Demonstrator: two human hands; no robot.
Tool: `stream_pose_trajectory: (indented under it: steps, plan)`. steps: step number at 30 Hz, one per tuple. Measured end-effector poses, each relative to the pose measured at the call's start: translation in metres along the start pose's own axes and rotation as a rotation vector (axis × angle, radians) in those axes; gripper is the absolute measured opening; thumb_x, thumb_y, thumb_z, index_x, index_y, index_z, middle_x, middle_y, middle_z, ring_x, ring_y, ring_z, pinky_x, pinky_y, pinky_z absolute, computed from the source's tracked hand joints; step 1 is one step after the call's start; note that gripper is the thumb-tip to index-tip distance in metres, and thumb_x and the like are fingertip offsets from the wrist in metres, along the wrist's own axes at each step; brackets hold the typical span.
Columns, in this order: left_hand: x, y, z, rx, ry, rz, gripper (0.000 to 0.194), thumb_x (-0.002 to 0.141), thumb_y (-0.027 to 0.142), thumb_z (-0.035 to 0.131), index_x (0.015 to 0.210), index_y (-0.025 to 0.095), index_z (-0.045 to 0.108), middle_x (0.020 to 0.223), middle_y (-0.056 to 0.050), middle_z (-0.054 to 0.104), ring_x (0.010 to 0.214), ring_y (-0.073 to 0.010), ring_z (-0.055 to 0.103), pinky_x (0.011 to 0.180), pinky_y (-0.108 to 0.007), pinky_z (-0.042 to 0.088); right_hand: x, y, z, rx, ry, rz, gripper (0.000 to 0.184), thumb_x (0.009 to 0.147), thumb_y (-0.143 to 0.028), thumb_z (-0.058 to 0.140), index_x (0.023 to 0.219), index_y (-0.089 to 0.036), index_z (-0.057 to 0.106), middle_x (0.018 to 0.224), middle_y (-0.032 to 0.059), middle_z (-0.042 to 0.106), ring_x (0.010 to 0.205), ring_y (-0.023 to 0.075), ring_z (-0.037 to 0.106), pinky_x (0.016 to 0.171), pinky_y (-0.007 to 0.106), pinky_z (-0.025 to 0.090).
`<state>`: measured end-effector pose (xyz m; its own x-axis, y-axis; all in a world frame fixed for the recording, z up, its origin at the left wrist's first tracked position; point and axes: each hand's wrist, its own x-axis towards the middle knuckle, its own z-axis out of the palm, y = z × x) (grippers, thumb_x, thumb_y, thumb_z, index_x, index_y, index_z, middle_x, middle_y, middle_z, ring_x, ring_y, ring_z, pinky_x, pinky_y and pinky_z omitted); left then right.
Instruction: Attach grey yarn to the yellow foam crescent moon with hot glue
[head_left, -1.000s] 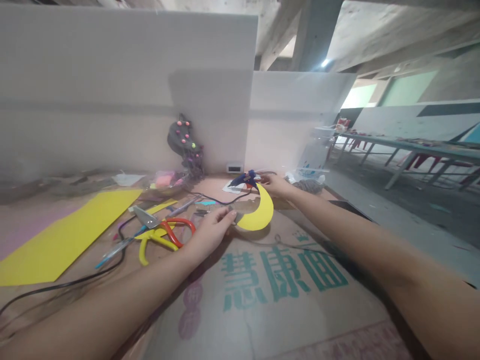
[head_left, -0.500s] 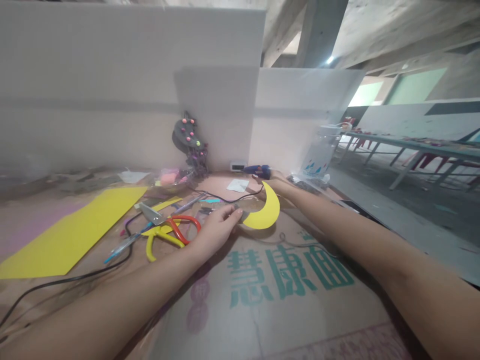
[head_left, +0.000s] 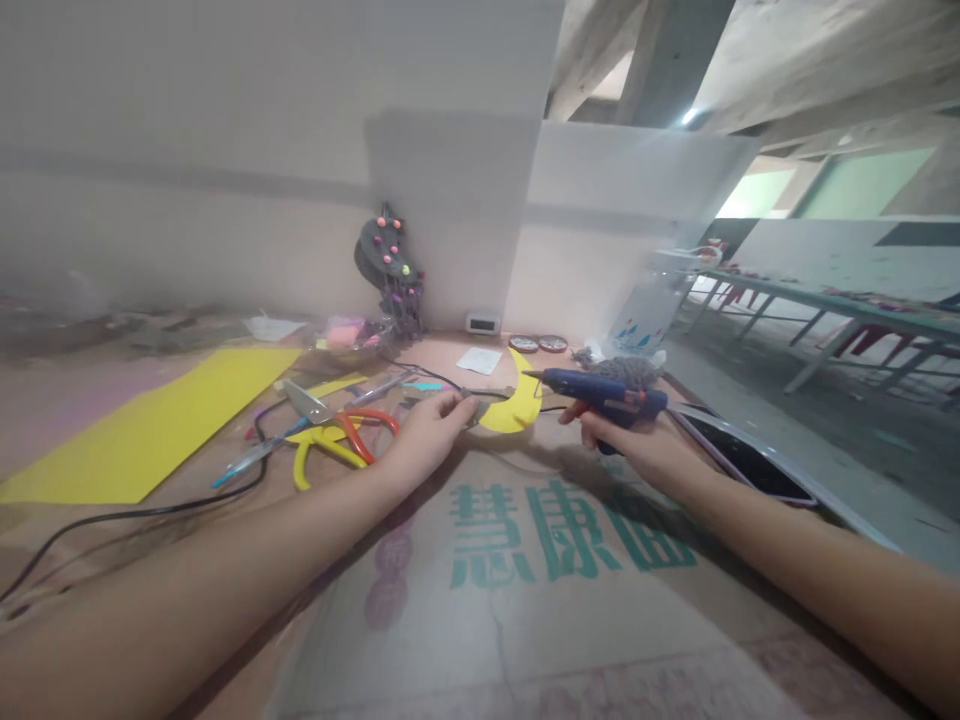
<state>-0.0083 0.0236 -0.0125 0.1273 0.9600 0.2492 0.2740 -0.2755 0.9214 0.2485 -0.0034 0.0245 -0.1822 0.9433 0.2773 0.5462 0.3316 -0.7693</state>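
Observation:
Between the fingers of my left hand [head_left: 439, 425] is one end of a yellow crescent moon cutout [head_left: 517, 408], held above the table with a greyish piece at the pinched end. My right hand [head_left: 630, 435] grips a dark blue hot glue gun [head_left: 600, 388]. Its nozzle points left and sits close to the crescent's right edge; I cannot tell whether they touch. A black cord passes behind the crescent. Left of my left hand lie scissors [head_left: 349, 440] with one red and one yellow handle, their blades apart.
A yellow sheet [head_left: 165, 420] lies at the left, with a pen [head_left: 259, 465] beside the scissors. At the back stand a dark crescent ornament with coloured balls [head_left: 382, 255] and a small white digital device [head_left: 483, 324]. A phone [head_left: 750, 460] rests by the right edge.
My right hand has brought the glue gun from the back of the table nearer and to the right, turning its nozzle toward the crescent. My left hand still holds the crescent, now slightly turned.

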Motion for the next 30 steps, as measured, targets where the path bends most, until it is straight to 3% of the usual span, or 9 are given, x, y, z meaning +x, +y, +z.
stream_pose_trajectory:
  steps: [5,11,19,22,30]
  plan:
    - [-0.001,0.007,-0.001,-0.021,-0.03,-0.038,0.029,0.082,0.043,0.057,0.069,0.018,0.052,0.058,0.006,0.045,0.052,-0.0094,0.039,0.051,-0.022,0.03,-0.016,-0.005,0.015,-0.1,-0.071,0.103,0.032,0.078,-0.052,0.057,0.082,-0.022,0.066,0.076,0.0045,0.068,0.071,0.0226,0.065,0.069,0.036,0.054]
    - [-0.003,0.011,0.0,-0.036,-0.084,-0.101,0.026,0.08,0.043,0.059,0.073,0.019,0.05,0.061,0.006,0.047,0.05,-0.0086,0.042,0.044,-0.02,0.03,-0.018,0.004,0.023,-0.052,-0.147,0.03,0.03,0.078,-0.052,0.059,0.087,-0.024,0.067,0.09,0.0056,0.072,0.087,0.0271,0.067,0.083,0.042,0.055]
    - [0.0,0.002,0.001,0.006,-0.063,-0.085,0.027,0.078,0.043,0.059,0.071,0.019,0.049,0.06,0.004,0.052,0.05,-0.0097,0.046,0.044,-0.02,0.034,-0.014,0.008,0.024,-0.173,-0.159,-0.001,0.031,0.078,-0.055,0.057,0.077,-0.025,0.061,0.078,0.0048,0.067,0.074,0.0254,0.065,0.071,0.039,0.055]
    - [0.0,0.002,0.001,-0.003,-0.073,-0.079,0.026,0.079,0.042,0.059,0.07,0.019,0.048,0.062,0.003,0.056,0.053,-0.0102,0.049,0.046,-0.02,0.036,-0.016,0.006,0.025,-0.135,-0.14,-0.035,0.029,0.078,-0.055,0.059,0.077,-0.027,0.06,0.078,0.0042,0.066,0.076,0.0259,0.064,0.073,0.039,0.055]
    - [-0.002,0.009,0.002,-0.006,-0.065,-0.091,0.027,0.079,0.039,0.059,0.068,0.019,0.045,0.058,0.004,0.051,0.052,-0.0088,0.046,0.049,-0.019,0.036,-0.018,-0.002,0.027,-0.102,-0.132,-0.061,0.026,0.08,-0.045,0.062,0.095,-0.025,0.065,0.084,0.0041,0.068,0.085,0.0252,0.066,0.077,0.036,0.056]
